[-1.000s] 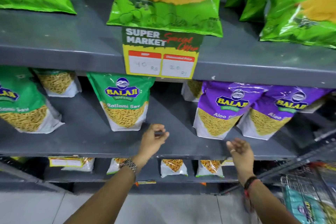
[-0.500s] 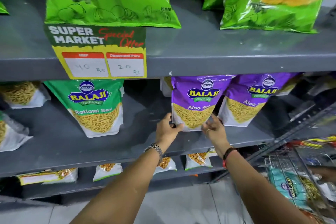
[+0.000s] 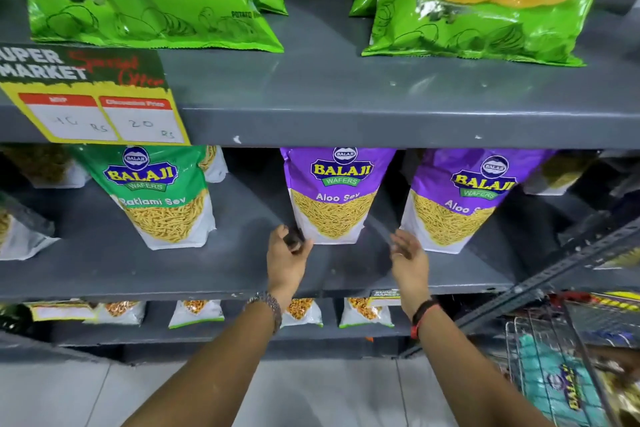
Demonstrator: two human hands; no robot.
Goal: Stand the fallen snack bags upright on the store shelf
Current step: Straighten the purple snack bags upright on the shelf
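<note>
Purple Aloo Sev pouch judged light, crinkly, slippery; best taken at lower corners. Left hand pinching its 7 o'clock corner; right hand spread, empty.

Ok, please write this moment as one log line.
step: straighten purple bag | left hand: at bag's lower left corner | right hand: open, off bag | bag: upright on middle shelf
</note>
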